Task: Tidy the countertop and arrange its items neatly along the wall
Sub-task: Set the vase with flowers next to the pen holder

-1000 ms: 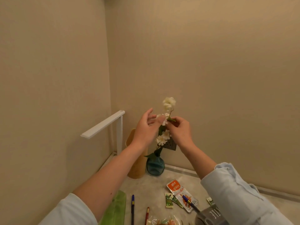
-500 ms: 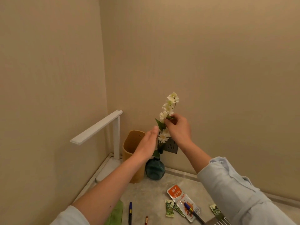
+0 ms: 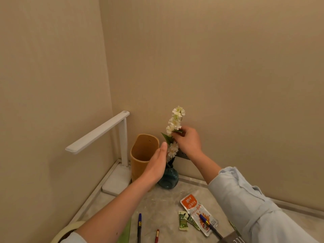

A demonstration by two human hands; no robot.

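Right hand (image 3: pixel 187 142) grip pinching white fake flower stem (image 3: pixel 175 123) in round blue glass vase (image 3: pixel 169 178) by wall; left hand (image 3: pixel 157 165) open, maybe touching. Pens, packets left on grey stone tabletop (image 3: pixel 157 204).

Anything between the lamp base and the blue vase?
Head view: the tan holder stands between the lamp base and the vase.
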